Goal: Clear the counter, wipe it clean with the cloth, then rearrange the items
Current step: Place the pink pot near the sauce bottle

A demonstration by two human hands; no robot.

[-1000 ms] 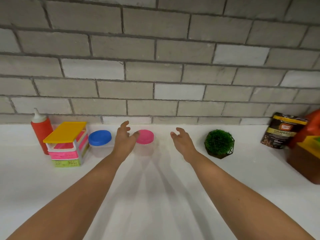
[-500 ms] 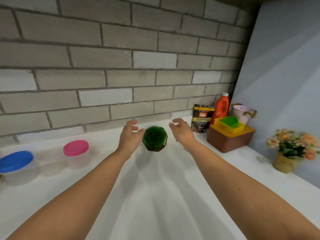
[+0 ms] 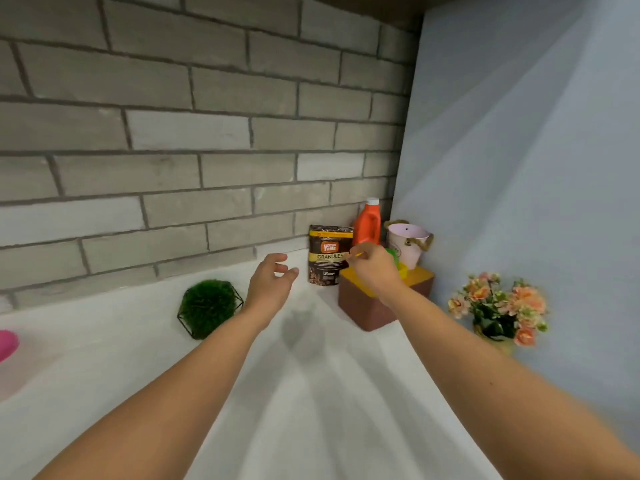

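step: clearing far-right corner | left hand (image 3: 272,284) fingers apart, empty | right hand (image 3: 374,271) fingers curled over box (image 3: 367,308) top, grip unclear | tip: steady granules pouch (image 3: 327,261), lift box level

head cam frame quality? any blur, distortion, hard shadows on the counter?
Head view: wide-angle bend in the brick wall courses; head view: soft, fanned shadows on the counter below the left hand, none hard-edged; head view: right hand and flowers look smeared, but GRANULES on the pouch reads clearly; no glare.
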